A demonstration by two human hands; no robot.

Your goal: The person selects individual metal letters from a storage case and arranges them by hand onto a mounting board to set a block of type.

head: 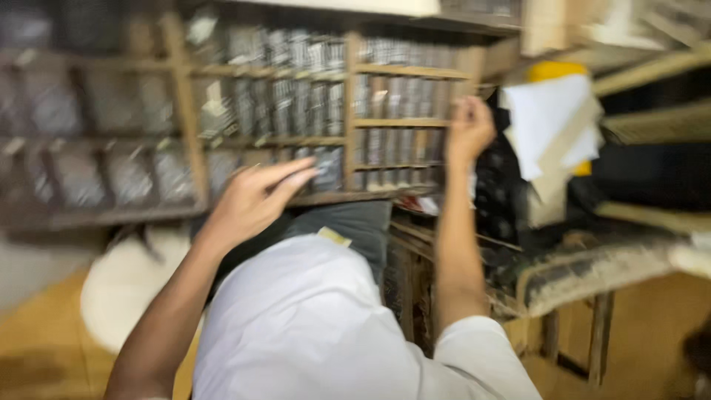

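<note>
The picture is blurred by motion. A wooden rack (pixel 185 111) with many small compartments stands in front of me, filled with rows of grey metallic pieces (pixel 296 89). My left hand (pixel 255 196) reaches toward the rack's lower middle shelf, fingers stretched out and apart, holding nothing. My right hand (pixel 468 130) is raised higher, at the rack's right end (pixel 404 122), with its fingers curled. The blur hides whether it grips anything. White sleeves and a white garment (pixel 304 318) fill the lower middle.
White papers (pixel 552 122) hang right of the rack over a yellow object (pixel 555 70). A grey cushion (pixel 355 222) lies below the shelves, a pale round object (pixel 126 285) at lower left. A worn wooden bench (pixel 592 274) stands at right on a yellowish floor (pixel 44 341).
</note>
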